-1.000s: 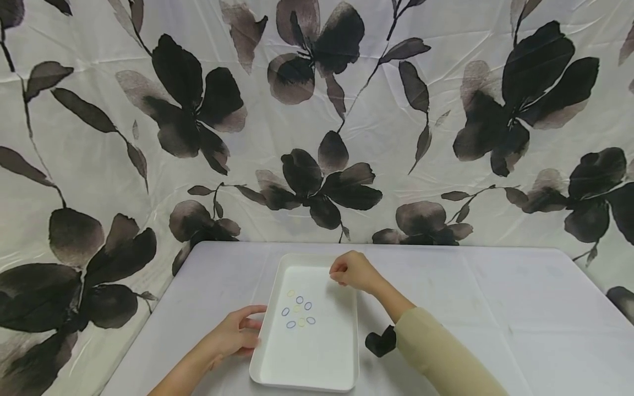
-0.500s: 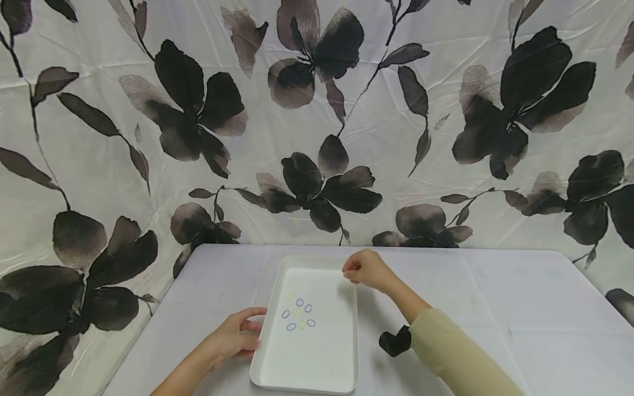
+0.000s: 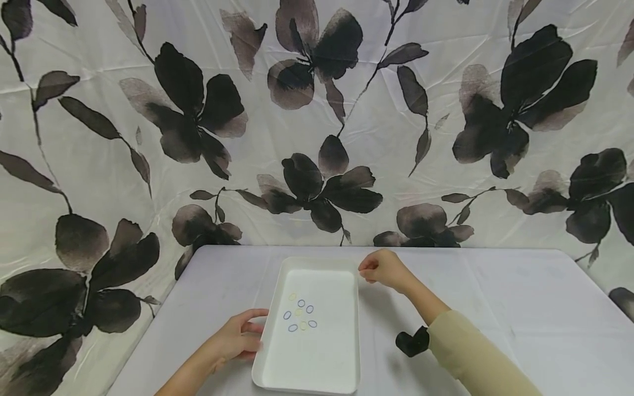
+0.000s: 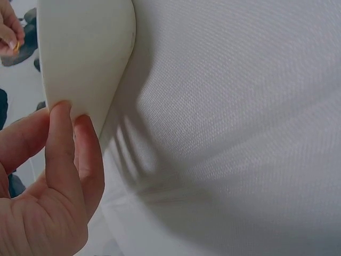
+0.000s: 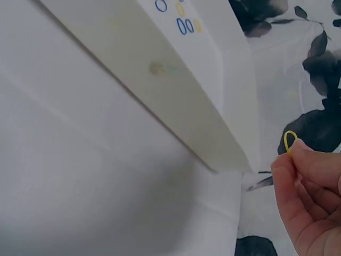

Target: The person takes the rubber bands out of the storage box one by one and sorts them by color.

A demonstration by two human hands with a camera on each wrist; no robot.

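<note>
A white tray (image 3: 317, 363) lies on the white-covered table. Inside it, small blue rubber bands (image 3: 287, 315) and paler yellow rubber bands (image 3: 304, 326) are scattered left of the middle. Bent fingertips of my left hand (image 3: 231, 336) touch the tray's left outer wall, seen closely in the left wrist view; none reaches inside. Just past the tray's far right corner, my right hand (image 3: 388, 270) is raised above the table. Between its thumb and forefinger it pinches a thin yellow rubber band (image 5: 286, 140), whose loop sticks up in the right wrist view.
The white tablecloth (image 3: 485, 308) stretches away to the right of the tray. Behind the table's far edge hangs a white curtain (image 3: 426, 181) with dark flowers. A small black item (image 3: 412, 342) sits by the right sleeve (image 3: 470, 346).
My right hand has moved rightward from over the tray to beyond its right rim. The black item has shifted along with that arm. My left hand stays against the tray; the bands inside lie unchanged.
</note>
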